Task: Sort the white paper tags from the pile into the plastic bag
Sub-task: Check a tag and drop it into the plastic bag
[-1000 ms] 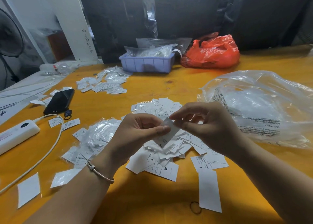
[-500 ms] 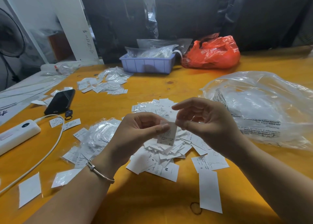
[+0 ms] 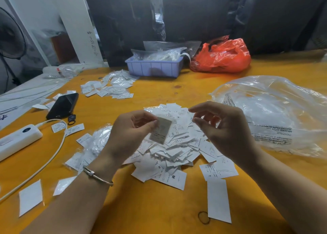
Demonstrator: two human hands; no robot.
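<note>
1. The left hand [image 3: 131,127], at the centre of the frame, pinches a single tag [image 3: 160,132] between thumb and fingers and holds it upright above the pile [image 3: 174,150].
2. A second ago both hands gripped that tag together. The right hand [image 3: 224,127] has since let go and drawn a little to the right; its fingers are loosely curled and hold nothing.
3. To my eye that means the tag has been singled out and checked, and the left hand alone now has it for the next move.
4. The large clear plastic bag [image 3: 276,113] lies crumpled on the worktop [image 3: 159,212] at the right of the frame, just beyond the right hand. Which way its mouth faces I cannot make out.
5. The pile sits directly under the hands and looks as full as before, so I judge the sorting has a long way to run.
6. A black phone [image 3: 62,105] and a white power bank [image 3: 17,141] lie at the left; a lilac tray [image 3: 154,69] and a red bag [image 3: 223,56] stand at the upper middle.
</note>
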